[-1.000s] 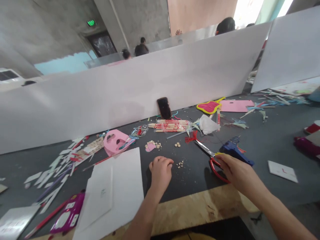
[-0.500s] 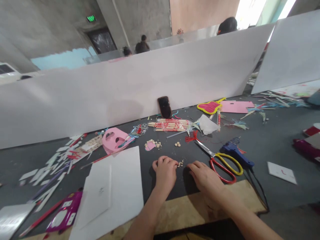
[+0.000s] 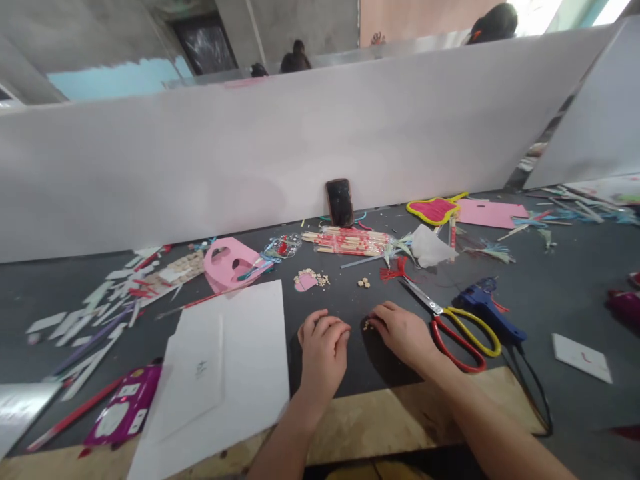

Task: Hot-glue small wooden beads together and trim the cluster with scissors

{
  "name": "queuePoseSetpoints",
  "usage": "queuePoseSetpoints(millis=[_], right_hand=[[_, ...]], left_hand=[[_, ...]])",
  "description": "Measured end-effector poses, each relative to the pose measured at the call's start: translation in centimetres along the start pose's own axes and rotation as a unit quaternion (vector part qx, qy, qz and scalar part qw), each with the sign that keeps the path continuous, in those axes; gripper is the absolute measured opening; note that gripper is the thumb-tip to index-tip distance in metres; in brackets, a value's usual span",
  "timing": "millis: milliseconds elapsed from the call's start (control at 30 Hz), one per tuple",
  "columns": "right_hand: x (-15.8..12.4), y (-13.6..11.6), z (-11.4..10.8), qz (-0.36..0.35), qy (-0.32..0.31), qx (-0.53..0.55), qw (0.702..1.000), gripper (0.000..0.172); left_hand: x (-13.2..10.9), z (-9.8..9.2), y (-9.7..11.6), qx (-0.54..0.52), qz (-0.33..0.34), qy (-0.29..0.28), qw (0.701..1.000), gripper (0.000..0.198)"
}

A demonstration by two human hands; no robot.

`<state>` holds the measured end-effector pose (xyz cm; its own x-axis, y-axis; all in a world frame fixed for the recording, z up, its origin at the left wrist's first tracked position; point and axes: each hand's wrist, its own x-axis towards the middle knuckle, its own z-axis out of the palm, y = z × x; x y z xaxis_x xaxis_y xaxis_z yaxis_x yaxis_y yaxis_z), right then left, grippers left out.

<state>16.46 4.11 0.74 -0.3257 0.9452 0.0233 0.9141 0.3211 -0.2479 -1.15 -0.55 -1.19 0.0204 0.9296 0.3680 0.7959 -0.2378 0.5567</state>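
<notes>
My right hand (image 3: 403, 333) rests on the dark table with its fingers drawn together at a few small pale beads (image 3: 369, 325). What lies between the fingertips is hidden. To the left, my left hand (image 3: 324, 353) lies palm down, its fingers loosely bent and apart from the beads; nothing shows in it. Beyond the hands is a small cluster of larger pale beads (image 3: 363, 283). Further left, more beads (image 3: 323, 279) surround a pink paper piece (image 3: 306, 283). Scissors (image 3: 443, 311) with one red and one yellow handle lie beside my right hand.
A blue glue gun (image 3: 487, 310) with a cord lies right of the scissors. White sheets (image 3: 240, 373) are at left, near a purple case (image 3: 125, 407). Wrapped sticks (image 3: 350, 241) and a phone (image 3: 340, 202) stand before a white partition (image 3: 280, 147). People are beyond it.
My left hand has drawn back from the small beads. My right hand has moved left onto them, its fingertips now partly covering them. The camera view has shifted slightly.
</notes>
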Motion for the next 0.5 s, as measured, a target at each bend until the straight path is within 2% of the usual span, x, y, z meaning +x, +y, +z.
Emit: queuePoseSetpoints(millis=[233, 500], right_hand=[[0.01, 0.12, 0.39, 0.001, 0.013, -0.009, 1.0, 0.018], [0.23, 0.49, 0.76, -0.015, 0.018, 0.033, 0.999, 0.022]], left_hand=[[-0.24, -0.14, 0.01, -0.018, -0.017, -0.009, 1.0, 0.018], [-0.24, -0.21, 0.11, -0.038, -0.024, -0.01, 0.999, 0.018]])
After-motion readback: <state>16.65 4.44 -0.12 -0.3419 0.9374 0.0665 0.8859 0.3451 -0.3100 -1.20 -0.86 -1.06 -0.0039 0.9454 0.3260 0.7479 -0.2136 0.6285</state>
